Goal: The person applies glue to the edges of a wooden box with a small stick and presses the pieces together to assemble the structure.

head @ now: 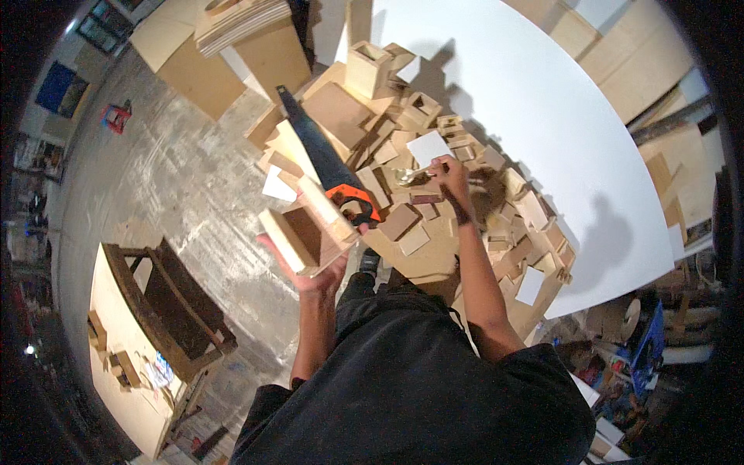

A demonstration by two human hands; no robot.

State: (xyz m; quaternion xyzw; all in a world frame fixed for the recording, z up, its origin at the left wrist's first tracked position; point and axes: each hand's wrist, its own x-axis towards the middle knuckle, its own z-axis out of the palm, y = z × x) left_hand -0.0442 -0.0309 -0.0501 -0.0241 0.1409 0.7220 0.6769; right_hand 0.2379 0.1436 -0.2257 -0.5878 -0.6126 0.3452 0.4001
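My left hand supports a U-shaped wooden piece from below, with two pale strips standing along a brown base. Just beyond it, a handsaw with an orange and black handle rests over the wood scraps, its blade pointing away. My right hand, above the offcut pile, grips a small tool with a pale handle and a shiny end; its exact kind is unclear. Close to those fingers lies a white square piece. A reddish-brown block sits below the tool.
Wood offcuts and small box-like pieces cover the work surface. Behind them stretches a large white panel. Stacked boards stand at the upper left. A wooden bench occupies the lower left of the concrete floor.
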